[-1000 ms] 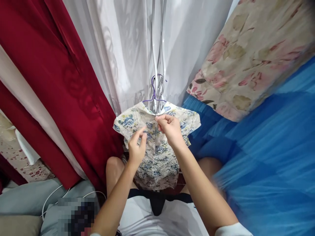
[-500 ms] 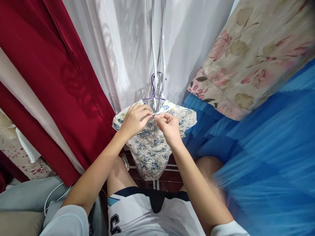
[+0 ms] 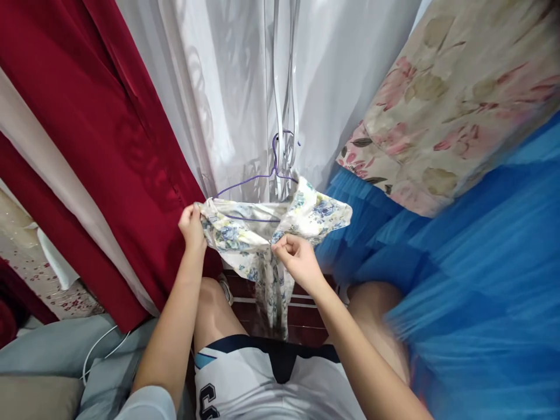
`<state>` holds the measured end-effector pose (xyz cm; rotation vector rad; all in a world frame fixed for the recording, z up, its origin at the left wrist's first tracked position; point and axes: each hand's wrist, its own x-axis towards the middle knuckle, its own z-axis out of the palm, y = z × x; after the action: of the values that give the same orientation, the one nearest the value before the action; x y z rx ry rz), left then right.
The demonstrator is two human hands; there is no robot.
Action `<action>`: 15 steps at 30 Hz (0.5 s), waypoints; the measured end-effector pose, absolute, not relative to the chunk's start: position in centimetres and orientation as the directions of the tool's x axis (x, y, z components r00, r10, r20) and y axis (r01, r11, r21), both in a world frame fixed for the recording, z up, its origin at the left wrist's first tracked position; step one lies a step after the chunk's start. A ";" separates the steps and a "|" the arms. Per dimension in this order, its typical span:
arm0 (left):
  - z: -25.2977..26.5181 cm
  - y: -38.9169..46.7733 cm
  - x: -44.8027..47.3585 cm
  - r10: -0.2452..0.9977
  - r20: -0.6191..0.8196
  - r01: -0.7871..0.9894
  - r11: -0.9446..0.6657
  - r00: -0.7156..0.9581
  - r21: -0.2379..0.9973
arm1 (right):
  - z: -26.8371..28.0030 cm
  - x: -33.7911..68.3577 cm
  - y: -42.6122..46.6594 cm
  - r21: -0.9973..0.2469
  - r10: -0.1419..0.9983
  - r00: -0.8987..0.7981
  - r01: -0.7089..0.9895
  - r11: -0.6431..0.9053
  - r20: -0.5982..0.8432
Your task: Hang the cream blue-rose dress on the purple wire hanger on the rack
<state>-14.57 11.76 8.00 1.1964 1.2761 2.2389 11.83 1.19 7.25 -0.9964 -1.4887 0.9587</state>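
A white garment with a blue and yellow floral print (image 3: 238, 233) hangs on a purple hanger (image 3: 245, 183) in front of me. My left hand (image 3: 192, 226) is closed on the sleeve at its left end and pulls it outward. At the front of the neckline, my right hand (image 3: 296, 256) pinches the fabric between thumb and fingers. The left half of the hanger lies bare above the stretched neckline, while the right shoulder of the garment still rests over it. The lower part hangs in narrow folds between my knees.
White hanging straps (image 3: 278, 87) run down to the hanger's hook, before a white curtain (image 3: 236, 76). Red drapes (image 3: 131, 175) hang at left. Blue tulle (image 3: 472, 280) and floral cloth (image 3: 420, 128) fill the right. Grey cushions (image 3: 56, 344) and a white cable lie lower left.
My left hand has moved from the neckline out to the left sleeve and drawn it off the hanger's arm. My right hand has lowered, pulling the neckline down and toward me.
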 end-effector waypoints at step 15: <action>4.1 0.3 0.0 0.879 0.472 0.042 -0.475 0.062 0.879 | -1.6 15.0 -3.0 -0.909 0.928 -0.103 0.189 0.370 0.357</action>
<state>0.00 0.32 4.14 1.6311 0.9374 1.4952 15.04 -2.98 -1.60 -1.0342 -1.5610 0.8659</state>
